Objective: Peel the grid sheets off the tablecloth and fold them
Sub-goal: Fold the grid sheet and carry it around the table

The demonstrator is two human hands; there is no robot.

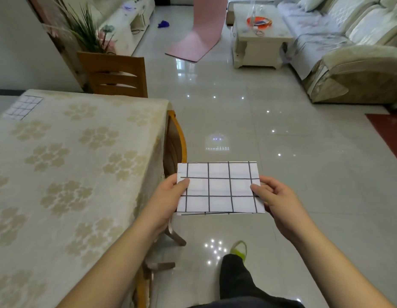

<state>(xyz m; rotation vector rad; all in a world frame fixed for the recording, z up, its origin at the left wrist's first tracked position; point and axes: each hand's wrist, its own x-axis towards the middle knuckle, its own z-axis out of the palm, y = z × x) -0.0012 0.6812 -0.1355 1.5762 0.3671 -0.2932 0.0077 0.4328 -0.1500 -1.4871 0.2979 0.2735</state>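
Midway between table and sofa, a folded grid sheet is held flat in the air above the glossy tiled floor. It is white paper ruled with dark lines into squares, doubled over so that a second layer's edge shows just below its near side. The left hand grips the sheet's left edge, thumb curled over the top and fingers hidden underneath. The right hand pinches the right edge the same way, thumb on top, fingers bent below the paper. Both forearms reach in from the bottom of the view.

A second grid sheet lies flat on the far left corner of the tablecloth, well apart from the hands. The cloth is cream with pale gold flower clusters and drapes over the table's right side. A wooden chair is tucked against that side, just beside the left hand; another chair stands at the table's far end, with a potted plant behind it.

Across the room sit a pale sofa, a white coffee table bearing an orange dish, and a pink mat curling up from the floor. A dark trouser leg and a yellow-green shoe show below the sheet.
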